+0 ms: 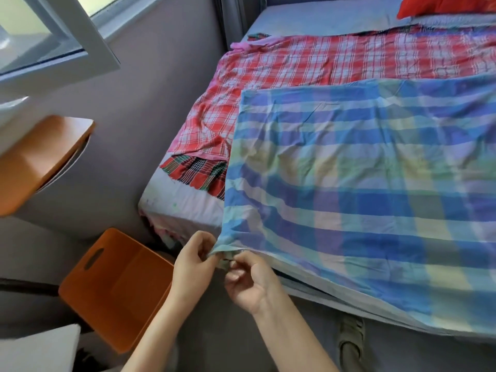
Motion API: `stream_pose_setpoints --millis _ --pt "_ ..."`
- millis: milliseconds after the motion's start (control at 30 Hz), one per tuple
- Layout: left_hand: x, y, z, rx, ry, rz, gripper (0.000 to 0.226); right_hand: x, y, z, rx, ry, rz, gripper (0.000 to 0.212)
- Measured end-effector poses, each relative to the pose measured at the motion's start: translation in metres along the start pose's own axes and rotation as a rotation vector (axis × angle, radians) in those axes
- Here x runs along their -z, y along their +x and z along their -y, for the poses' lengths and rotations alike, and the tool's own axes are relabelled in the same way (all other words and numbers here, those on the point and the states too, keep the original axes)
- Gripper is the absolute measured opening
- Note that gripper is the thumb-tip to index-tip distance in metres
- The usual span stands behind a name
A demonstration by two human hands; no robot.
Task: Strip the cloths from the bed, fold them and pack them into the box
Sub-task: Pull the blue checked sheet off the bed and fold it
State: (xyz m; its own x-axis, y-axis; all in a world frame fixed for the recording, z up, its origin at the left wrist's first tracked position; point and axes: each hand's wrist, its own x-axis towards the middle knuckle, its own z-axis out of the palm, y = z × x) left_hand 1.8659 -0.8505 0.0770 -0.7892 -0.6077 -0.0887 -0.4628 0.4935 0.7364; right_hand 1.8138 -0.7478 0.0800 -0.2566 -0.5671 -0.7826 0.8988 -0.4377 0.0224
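A blue, green and white checked cloth (362, 189) lies spread over the near part of the bed (182, 208). My left hand (192, 260) and my right hand (251, 281) both pinch its near left corner at the bed's edge. Beyond it lies a red and white checked cloth (308, 63). A darker red and green plaid cloth (197, 174) pokes out from under both. An orange box (115, 288) stands open on the floor, left of my hands, with nothing visible inside.
A red pillow (440, 5) sits at the bed's far end. An orange shelf (40, 159) sticks out from the grey wall at left, under an open window (61, 30). My sandalled foot (350, 342) is on the floor by the bed.
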Motion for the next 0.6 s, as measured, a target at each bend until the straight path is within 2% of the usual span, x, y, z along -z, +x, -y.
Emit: stream_pose_setpoints --millis 133,267,467,500,600 --pt "0.006 -0.006 0.006 -0.075 0.083 0.032 0.019 0.007 0.004 -0.027 -0.017 -0.139 -0.050 0.023" --pt "0.007 -0.005 0.011 -0.135 0.234 0.092 0.020 0.013 0.008 -0.032 0.152 -0.321 -0.072 0.017" --pt "-0.002 0.009 -0.003 -0.168 0.265 0.122 0.019 0.011 0.000 -0.030 0.244 -0.089 0.042 0.016" --pt "-0.001 0.012 -0.006 -0.167 0.240 0.145 0.020 0.010 -0.002 -0.033 0.280 -0.152 0.025 0.016" --pt "0.009 0.021 -0.009 -0.063 0.063 0.228 0.019 0.006 -0.008 -0.042 0.493 -0.583 -0.045 0.027"
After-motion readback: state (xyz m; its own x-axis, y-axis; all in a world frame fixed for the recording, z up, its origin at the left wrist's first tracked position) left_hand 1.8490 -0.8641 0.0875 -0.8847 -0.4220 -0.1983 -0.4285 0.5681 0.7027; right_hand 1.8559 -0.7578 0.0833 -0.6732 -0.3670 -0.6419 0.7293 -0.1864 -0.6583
